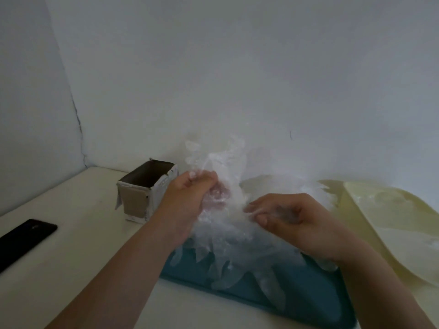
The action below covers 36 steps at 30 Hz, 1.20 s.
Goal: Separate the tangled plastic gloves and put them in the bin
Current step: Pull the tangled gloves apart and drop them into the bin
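- Mid-untangle here: both my hands are in the tangled gloves (pixel 223 162), a clear crinkly wad lifted over the teal tray (pixel 308 302) at the near middle of the bench (pixel 71 269). The bottom of the wad hangs onto the tray, with a few glove fingers flopped across it.
- My left hand (pixel 190 198) has its fingers curled round a bunch of film at the top left of the wad. My right hand (pixel 292 217) pinches a bit of film between thumb and fingers, lower down on the right.
- I'd call this the pull-apart step. No glove looks free yet, it's all one lump.
- Next move, I reckon: hold the bulk with the left and draw one glove out to the right, slowly, since this stuff clings and a second one will likely tag along. It's too see-through and blurry to tell where one glove ends.
- The open-topped cardboard box (pixel 142 198) sits just left of my left hand, a bit farther back — I'm guessing that's the bin. It looks dark inside, so I can't tell what's in it.
- Other stuff: a black phone (pixel 26 236) way over on the left, and a cream sheet (pixel 392 222) on the right beside the tray.
- My left hand sits between the wad and the box, so the drop probably means lifting over it or swapping hands.
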Tool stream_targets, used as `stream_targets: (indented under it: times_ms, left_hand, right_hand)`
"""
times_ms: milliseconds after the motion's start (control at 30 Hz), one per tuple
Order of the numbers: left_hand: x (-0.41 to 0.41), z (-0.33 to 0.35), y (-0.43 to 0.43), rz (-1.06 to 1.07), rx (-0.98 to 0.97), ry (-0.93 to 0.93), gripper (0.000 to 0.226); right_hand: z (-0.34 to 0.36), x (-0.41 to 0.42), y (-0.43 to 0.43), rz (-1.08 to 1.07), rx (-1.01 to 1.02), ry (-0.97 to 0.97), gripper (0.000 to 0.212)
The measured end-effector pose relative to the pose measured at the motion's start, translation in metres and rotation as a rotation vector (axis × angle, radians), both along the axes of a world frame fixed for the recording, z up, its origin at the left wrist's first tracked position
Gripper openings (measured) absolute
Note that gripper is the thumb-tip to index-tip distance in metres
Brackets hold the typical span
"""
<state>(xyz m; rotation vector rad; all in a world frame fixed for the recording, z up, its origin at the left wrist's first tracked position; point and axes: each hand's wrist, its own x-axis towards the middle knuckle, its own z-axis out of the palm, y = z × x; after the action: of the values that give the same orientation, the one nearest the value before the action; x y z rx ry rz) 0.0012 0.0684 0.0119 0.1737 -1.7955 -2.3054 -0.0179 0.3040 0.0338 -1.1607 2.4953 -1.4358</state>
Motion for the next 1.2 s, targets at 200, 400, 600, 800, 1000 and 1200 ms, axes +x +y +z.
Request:
stream_targets:
  times_ms: [200,400,600,800,1000,1200]
  left_hand:
    - [0.008,0.008,-0.012,-0.298,0.257,-0.018,0.058]
    - [0.008,-0.004,-0.007,-0.465,0.214,-0.104,0.066]
    - [-0.002,-0.015,-0.01,-0.337,0.2,-0.172,0.064]
    - [-0.001,-0.016,0.006,-0.366,0.465,-0.209,0.052]
    - [-0.006,-0.019,0.003,-0.272,0.516,-0.126,0.019]
    - [-0.009,-0.004,-0.026,0.07,0.19,0.063,0.014]
  right_hand:
    - [-0.008,-0.004,0.0,-0.075,-0.262,-0.326,0.031]
    - [-0.021,-0.009,-0.008,0.085,-0.463,-0.611,0.047]
    - [-0.023,-0.006,-0.021,-0.121,-0.622,-0.727,0.009]
    - [-0.03,-0.012,-0.028,-0.325,-0.771,-0.608,0.013]
    - [-0.023,-0.013,-0.017,-0.349,-0.576,-0.489,0.01]
    - [-0.006,-0.009,0.007,-0.171,-0.204,-0.3,0.015]
